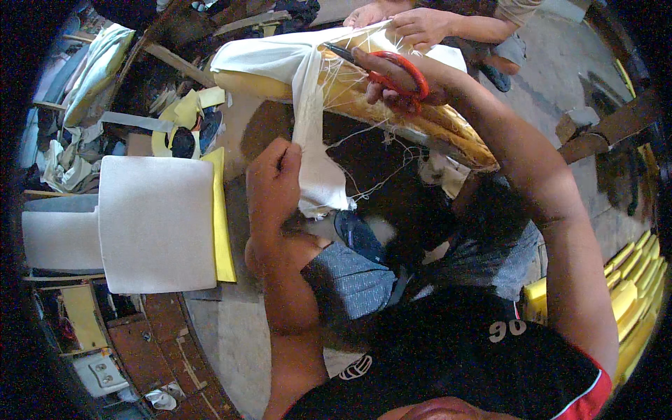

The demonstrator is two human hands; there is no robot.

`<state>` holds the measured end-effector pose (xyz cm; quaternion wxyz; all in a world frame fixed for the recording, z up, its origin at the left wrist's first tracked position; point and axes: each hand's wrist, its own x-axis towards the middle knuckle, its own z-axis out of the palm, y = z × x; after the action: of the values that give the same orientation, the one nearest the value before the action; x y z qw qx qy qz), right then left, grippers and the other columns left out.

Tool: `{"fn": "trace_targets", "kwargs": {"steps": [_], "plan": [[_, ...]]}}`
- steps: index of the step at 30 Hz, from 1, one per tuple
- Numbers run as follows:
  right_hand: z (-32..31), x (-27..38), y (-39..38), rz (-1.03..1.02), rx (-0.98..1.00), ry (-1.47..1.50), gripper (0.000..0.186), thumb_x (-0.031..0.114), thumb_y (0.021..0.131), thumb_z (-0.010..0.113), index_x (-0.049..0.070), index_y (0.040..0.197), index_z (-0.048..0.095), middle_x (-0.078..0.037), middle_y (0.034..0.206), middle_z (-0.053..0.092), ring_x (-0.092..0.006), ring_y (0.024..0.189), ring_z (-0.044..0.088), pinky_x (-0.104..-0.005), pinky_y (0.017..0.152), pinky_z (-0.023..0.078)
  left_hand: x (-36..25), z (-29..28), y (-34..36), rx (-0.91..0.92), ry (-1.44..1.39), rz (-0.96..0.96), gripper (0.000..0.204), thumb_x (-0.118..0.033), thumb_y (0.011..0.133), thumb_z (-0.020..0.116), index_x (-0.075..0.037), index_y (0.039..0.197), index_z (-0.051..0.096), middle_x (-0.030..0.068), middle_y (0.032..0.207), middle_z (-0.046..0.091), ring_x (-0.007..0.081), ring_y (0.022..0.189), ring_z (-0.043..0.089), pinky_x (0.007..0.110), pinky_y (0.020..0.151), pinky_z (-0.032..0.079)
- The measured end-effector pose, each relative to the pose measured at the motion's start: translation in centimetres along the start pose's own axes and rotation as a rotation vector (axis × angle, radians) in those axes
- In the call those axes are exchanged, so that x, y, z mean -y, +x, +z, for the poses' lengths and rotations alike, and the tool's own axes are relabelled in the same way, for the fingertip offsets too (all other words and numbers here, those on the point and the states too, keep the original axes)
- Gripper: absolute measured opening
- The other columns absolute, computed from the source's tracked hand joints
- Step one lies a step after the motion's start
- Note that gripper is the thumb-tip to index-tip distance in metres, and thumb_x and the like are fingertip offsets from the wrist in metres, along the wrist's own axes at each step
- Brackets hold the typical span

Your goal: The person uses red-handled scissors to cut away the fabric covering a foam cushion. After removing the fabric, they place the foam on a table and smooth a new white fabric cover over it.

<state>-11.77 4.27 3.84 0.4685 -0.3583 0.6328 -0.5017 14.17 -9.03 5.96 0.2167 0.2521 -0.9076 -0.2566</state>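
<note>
Item: white cloth (308,105), draped over a yellow padded piece (255,85) at the upper middle of the view, with one strip hanging down toward the wearer. Lower end frayed; loose threads (374,187) trailed to the right.

Left hand (274,173): fingers closed around the edge of the hanging strip, which is pulled down and to the left.

Right hand (400,85): fingers curled around the red handles of the scissors (420,78); dark blades pointed left, beside the cloth. Whether the blades are parted cannot be told.

Opposite side: cloth held at its upper edge by a co-worker's hands (423,28).

Surroundings: pale square panel (157,224), laid over a yellow sheet (223,224), at left; yellow pieces (635,301), stacked at lower right.
</note>
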Motion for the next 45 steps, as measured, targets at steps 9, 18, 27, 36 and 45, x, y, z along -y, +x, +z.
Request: {"fn": "trace_targets", "kwargs": {"steps": [9,18,27,36,45], "plan": [[0.3,1.1,0.9,-0.114,0.059,-0.023,0.069,0.074,0.088,0.049,0.005,0.095,0.058,-0.004,0.073,0.063,-0.0067,0.051,0.052,-0.0247,0.043,0.042,-0.1,-0.7,-0.3,0.002,-0.056,-0.021,0.026,-0.019,0.096,0.058,0.000,0.080,0.055,0.0124,0.061,0.047,0.0154,0.057,0.042,0.037,0.054,0.040],[1.0,1.4,0.6,-0.119,0.011,-0.034,0.073,0.076,0.087,0.049,0.004,0.097,0.058,-0.003,0.070,0.061,-0.0070,0.047,0.048,-0.0237,0.038,0.038,0.9,-2.3,-1.5,-0.066,0.052,0.075,0.027,-0.018,0.095,0.059,0.001,0.077,0.052,0.0118,0.062,0.046,0.0152,0.059,0.041,0.036,0.056,0.040],[0.3,-0.2,3.7,-0.039,0.135,0.140,0.075,0.077,0.087,0.045,0.005,0.096,0.058,-0.003,0.072,0.062,-0.0081,0.044,0.046,-0.0235,0.038,0.038,0.8,-2.9,-1.7,-0.020,-0.027,-0.086,0.027,-0.018,0.094,0.059,0.001,0.076,0.052,0.0099,0.061,0.045,0.0138,0.059,0.041,0.035,0.055,0.039],[-0.3,-0.7,6.8,-0.200,0.095,0.040,0.075,0.076,0.086,0.048,0.004,0.101,0.058,-0.004,0.075,0.062,-0.0075,0.044,0.049,-0.0235,0.037,0.041,0.4,-3.3,-1.8,-0.049,-0.016,-0.072,0.026,-0.017,0.094,0.059,0.001,0.076,0.051,0.0103,0.061,0.044,0.0132,0.059,0.040,0.034,0.055,0.039],[1.7,1.9,4.5,-0.090,0.092,0.029,0.069,0.071,0.091,0.047,0.004,0.087,0.063,-0.002,0.063,0.057,-0.0092,0.043,0.048,-0.0255,0.038,0.038,2.1,-5.0,-3.1,-0.089,-0.074,-0.074,0.027,-0.016,0.093,0.061,0.001,0.075,0.049,0.0066,0.062,0.043,0.0125,0.060,0.039,0.034,0.054,0.036]]}}
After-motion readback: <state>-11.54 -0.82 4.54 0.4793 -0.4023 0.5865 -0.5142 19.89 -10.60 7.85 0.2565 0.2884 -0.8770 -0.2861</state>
